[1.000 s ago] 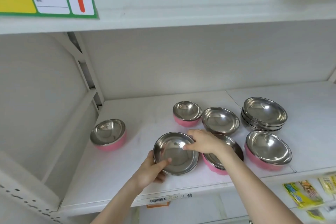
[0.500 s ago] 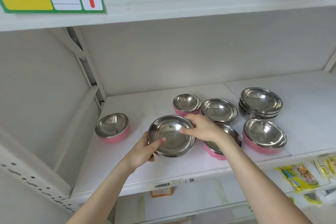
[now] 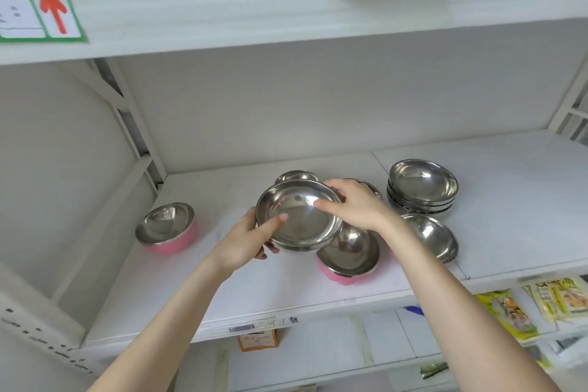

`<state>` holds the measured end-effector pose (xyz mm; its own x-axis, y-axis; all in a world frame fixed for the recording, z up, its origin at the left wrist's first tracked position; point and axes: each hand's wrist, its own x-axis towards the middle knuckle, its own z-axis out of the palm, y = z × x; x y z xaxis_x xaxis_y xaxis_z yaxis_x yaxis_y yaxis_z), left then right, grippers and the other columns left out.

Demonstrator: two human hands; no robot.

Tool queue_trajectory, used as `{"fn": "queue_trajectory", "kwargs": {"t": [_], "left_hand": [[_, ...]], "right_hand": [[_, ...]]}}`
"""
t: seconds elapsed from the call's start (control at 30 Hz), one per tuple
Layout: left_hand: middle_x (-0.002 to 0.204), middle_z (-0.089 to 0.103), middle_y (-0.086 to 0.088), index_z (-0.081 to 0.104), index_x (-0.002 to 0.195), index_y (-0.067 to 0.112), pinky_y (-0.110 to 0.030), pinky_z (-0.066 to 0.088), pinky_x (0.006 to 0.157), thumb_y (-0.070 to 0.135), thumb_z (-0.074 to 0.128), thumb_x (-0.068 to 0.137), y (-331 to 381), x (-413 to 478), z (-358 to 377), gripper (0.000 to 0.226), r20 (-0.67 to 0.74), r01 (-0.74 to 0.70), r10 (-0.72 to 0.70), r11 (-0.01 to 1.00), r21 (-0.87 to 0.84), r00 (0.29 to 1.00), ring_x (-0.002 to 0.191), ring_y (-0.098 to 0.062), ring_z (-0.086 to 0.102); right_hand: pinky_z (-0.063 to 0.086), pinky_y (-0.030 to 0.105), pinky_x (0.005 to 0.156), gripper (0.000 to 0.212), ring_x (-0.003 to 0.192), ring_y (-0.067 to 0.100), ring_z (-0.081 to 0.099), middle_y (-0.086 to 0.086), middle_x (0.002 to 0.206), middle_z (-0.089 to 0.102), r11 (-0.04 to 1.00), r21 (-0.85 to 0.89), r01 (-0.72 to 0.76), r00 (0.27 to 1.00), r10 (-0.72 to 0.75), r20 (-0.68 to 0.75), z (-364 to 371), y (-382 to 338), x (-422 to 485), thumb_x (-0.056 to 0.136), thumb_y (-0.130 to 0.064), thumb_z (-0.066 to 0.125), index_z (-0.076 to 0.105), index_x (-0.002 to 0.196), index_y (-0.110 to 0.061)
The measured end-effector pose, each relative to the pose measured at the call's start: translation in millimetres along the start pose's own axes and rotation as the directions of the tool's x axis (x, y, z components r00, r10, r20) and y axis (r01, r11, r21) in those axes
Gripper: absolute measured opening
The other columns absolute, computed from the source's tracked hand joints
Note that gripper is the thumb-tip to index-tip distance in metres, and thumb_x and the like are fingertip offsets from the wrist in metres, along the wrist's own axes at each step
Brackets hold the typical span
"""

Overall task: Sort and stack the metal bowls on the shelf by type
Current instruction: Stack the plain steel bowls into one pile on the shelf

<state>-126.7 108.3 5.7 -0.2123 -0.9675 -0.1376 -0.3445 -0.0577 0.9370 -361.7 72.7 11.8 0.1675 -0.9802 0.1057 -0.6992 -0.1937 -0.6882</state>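
Both hands hold a plain steel bowl (image 3: 299, 219) lifted above the white shelf (image 3: 241, 283). My left hand (image 3: 251, 238) grips its near left rim, thumb inside. My right hand (image 3: 353, 203) grips its right rim. A stack of plain steel bowls (image 3: 421, 187) stands at the back right. Pink-sided bowls sit at the far left (image 3: 167, 227), under the lifted bowl (image 3: 350, 256), and at the right (image 3: 431, 237). A small bowl (image 3: 296, 175) and another steel bowl (image 3: 370, 186) are partly hidden behind the lifted bowl and my right hand.
The upper shelf (image 3: 286, 9) hangs close above, with a green-edged label bearing a red arrow (image 3: 52, 9). Shelf uprights stand at left (image 3: 136, 137) and right (image 3: 569, 105). Yellow packets (image 3: 509, 315) lie on the lower shelf at right.
The steel bowl has been lifted off the shelf and carried up and slightly back in both hands. The camera view has tilted upward.
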Motion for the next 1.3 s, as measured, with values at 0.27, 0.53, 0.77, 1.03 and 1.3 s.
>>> {"fn": "queue_trajectory", "kwargs": {"t": [0.27,0.53,0.77,1.03,1.3], "left_hand": [[0.093,0.062,-0.003,0.056,0.115,0.018,-0.034,0.053,0.071,0.045,0.056,0.094,42.8,18.5,72.6,0.034,-0.064,-0.052,0.051,0.999,-0.01,0.997,0.052,-0.002,0.061],[0.072,0.063,0.0,0.057,0.111,0.011,-0.03,0.05,0.057,0.052,0.06,0.088,81.3,53.8,135.9,0.047,-0.095,-0.1,0.102,0.995,0.025,0.99,0.045,-0.005,0.06],[0.072,0.072,-0.005,0.058,0.113,0.021,-0.043,0.059,0.068,0.059,0.051,0.09,109.9,106.5,193.8,0.045,-0.179,-0.129,0.155,0.98,0.15,0.972,0.072,-0.02,0.071],[0.065,0.068,0.0,0.059,0.115,0.016,-0.021,0.041,0.052,0.056,0.046,0.094,118.9,152.9,251.2,0.047,-0.226,-0.07,0.134,0.961,0.268,0.965,0.047,-0.001,0.062],[0.059,0.06,0.001,0.057,0.088,0.016,-0.029,0.041,0.058,0.053,0.045,0.096,101.6,174.0,260.8,0.039,-0.237,0.012,0.084,0.926,0.377,0.968,0.044,-0.006,0.051]], "right_hand": [[0.048,0.032,0.08,0.043,0.092,0.018,0.062,-0.009,0.091,0.07,0.999,-0.016,0.047,0.999,-0.047,-0.027,-73.0,47.5,-3.4,0.078,-0.059,0.061,0.067,0.109,-0.029],[0.046,0.033,0.09,0.044,0.105,0.017,0.061,-0.011,0.107,0.069,1.0,0.02,0.003,0.989,0.0,-0.145,-124.9,104.3,-9.2,0.082,-0.057,0.059,0.065,0.115,-0.029],[0.047,0.034,0.091,0.037,0.101,0.018,0.062,-0.007,0.105,0.071,0.994,0.105,-0.029,0.966,0.055,-0.251,-168.7,159.6,4.3,0.088,-0.045,0.058,0.067,0.116,-0.024],[0.047,0.033,0.089,0.031,0.102,0.021,0.062,-0.002,0.108,0.071,0.998,0.047,-0.041,0.985,0.049,-0.163,-199.5,219.9,32.8,0.091,-0.039,0.057,0.065,0.117,-0.024],[0.049,0.034,0.082,0.036,0.094,0.021,0.061,-0.001,0.1,0.07,0.999,-0.036,-0.033,0.998,0.031,-0.048,-190.6,245.4,52.6,0.088,-0.047,0.054,0.066,0.109,-0.021]]}}
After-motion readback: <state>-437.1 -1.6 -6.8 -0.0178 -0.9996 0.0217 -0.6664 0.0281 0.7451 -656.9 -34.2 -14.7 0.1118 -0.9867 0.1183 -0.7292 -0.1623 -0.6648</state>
